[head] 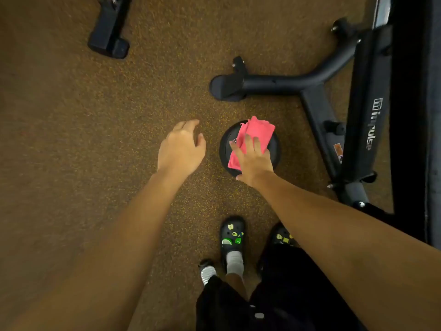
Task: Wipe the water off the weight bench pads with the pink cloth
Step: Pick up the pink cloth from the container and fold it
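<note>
The pink cloth (259, 133) lies crumpled on a round black weight plate (224, 149) on the floor. My right hand (254, 161) rests on the cloth's near half with fingers laid over it. To the left of the plate, my left hand (181, 149) hovers above the floor with relaxed fingers and holds nothing. The weight bench stands at the right: its dark frame (317, 103) with a white brand label, and a long black pad (408, 103) along the right edge. No water shows on the pad from here.
Speckled brown rubber floor (83, 139) fills the left and middle. Another machine's black foot (109, 41) sits at the top left. The bench's front foot (226, 88) reaches toward the plate. My feet in black clogs (232, 237) stand below the plate.
</note>
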